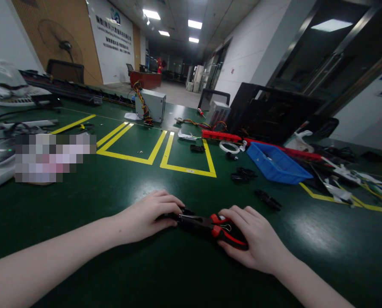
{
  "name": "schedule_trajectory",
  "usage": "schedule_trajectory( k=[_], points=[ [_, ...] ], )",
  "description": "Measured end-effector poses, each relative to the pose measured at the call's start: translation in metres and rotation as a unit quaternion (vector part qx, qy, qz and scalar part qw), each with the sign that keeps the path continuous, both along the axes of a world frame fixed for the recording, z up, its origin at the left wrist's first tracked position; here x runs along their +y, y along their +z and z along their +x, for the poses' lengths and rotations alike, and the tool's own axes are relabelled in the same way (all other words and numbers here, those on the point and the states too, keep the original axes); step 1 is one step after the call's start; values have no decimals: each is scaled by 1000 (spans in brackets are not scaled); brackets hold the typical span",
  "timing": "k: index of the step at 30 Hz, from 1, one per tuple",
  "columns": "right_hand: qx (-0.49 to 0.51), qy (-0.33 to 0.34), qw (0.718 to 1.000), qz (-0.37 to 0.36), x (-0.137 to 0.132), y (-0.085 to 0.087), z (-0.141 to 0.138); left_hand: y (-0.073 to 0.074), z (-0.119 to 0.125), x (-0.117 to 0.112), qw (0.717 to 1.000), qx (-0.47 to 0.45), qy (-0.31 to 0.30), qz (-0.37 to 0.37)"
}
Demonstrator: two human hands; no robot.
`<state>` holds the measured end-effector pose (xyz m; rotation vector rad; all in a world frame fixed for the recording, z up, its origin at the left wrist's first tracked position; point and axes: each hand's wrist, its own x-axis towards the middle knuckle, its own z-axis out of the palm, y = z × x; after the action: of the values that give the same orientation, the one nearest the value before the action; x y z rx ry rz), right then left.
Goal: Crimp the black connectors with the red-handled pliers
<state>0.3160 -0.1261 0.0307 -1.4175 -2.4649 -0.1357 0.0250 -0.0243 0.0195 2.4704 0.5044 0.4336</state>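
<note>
Red-and-black pliers (210,226) lie across the green table (114,205) close to me. My right hand (256,241) is curled round the red handles. My left hand (147,216) is closed over a small black part (186,211) at the pliers' jaws; most of that part is hidden under the fingers.
A blue bin (276,164) stands to the right, with small black parts (244,174) and a black clip (267,199) near it. Behind are a red strip (221,135), a black computer case (274,113), a grey power supply (152,105) with wires, and yellow floor-tape boxes (187,169).
</note>
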Motion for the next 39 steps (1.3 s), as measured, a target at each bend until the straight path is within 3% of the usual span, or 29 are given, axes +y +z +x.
schedule_trajectory(
  k=[12, 39],
  points=[
    [-17, 28, 995, 95, 3, 3, 11, 0, 0, 0, 1000, 3, -2, 7],
    [6, 21, 999, 35, 1, -3, 6, -1, -1, 0, 1000, 12, -7, 18]
  ],
)
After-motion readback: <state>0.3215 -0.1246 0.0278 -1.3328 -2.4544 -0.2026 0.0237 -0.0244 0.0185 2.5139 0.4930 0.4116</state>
